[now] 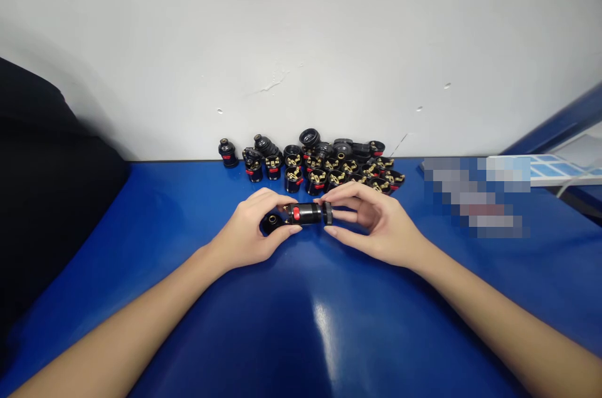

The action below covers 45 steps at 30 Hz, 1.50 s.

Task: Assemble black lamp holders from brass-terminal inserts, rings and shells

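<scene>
Fingers [266,199] of the left hand [247,235] are curled and pinched around the left end of a lamp socket [308,214], black with a red switch, and a loose black cap [271,220] lies half hidden beneath them. The lamp socket is held level just above the blue worktop [301,323], in front of a pile of like sockets [324,169] set against the wall. At its right end a black ring [328,213] is pinched between the thumb and fingertips [343,194] of the right hand [380,229], the other fingers being loosely spread. The step seems to be a threading one. It is best done with the body gripped firmly on the left, the ring held square to the axis, and light turns given from the right, so that a crossed thread is felt early and backed off rather than forced.
</scene>
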Motion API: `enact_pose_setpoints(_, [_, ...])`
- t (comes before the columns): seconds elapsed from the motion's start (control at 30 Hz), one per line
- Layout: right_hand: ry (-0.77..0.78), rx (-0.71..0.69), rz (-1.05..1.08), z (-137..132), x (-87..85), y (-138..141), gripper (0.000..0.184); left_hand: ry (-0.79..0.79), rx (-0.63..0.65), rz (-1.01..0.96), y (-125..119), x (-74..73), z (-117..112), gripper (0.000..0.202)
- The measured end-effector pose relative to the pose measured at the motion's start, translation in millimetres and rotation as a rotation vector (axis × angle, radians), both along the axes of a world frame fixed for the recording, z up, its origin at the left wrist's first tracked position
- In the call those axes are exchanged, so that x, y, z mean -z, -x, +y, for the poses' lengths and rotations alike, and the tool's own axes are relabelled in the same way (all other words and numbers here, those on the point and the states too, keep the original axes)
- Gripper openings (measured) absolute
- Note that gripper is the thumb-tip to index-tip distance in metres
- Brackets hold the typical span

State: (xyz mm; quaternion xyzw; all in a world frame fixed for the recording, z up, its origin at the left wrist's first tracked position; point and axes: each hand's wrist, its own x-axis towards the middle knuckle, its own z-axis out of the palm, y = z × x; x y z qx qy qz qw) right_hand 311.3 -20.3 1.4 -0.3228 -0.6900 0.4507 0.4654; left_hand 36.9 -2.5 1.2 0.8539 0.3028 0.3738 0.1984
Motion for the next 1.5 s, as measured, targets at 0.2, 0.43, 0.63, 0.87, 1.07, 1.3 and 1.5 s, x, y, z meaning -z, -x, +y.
enact_pose_setpoints(0.2, [-0.073, -0.001, 0.011, -2.5, 4.0, 6.1, 0.029, -0.011, 0.021, -0.006, -0.6, -1.5, -0.6, 0.027])
enact_pose_setpoints(0.43, [-0.145, 0.022, -0.070, -4.1, 3.7, 8.9, 0.026, -0.027, 0.036, 0.012, -0.5, -1.4, -0.3, 0.027])
enact_pose_setpoints(0.63, [-0.103, -0.016, -0.030, -2.4, 5.1, 8.1, 0.031, 0.000, 0.036, -0.005, -0.1, 0.6, -0.6, 0.026])
enact_pose_setpoints(0.87, [-0.003, -0.023, 0.036, -2.7, 1.0, 8.2, 0.032, -0.073, 0.048, -0.011, 0.7, 0.6, 1.7, 0.030])
enact_pose_setpoints(1.07, [0.069, 0.036, 0.024, -1.1, -0.2, 8.3, 0.036, -0.117, 0.045, -0.080, -0.1, 5.5, 2.9, 0.032])
enact_pose_setpoints(1.3, [0.174, 0.042, 0.034, 1.9, 0.1, 7.7, 0.041, -0.148, 0.062, -0.125, -1.0, 6.1, 3.0, 0.037])
enact_pose_setpoints(1.5, [0.159, 0.021, 0.057, 1.1, 0.0, 6.9, 0.040, -0.030, 0.058, -0.166, -1.7, 2.8, 0.4, 0.023])
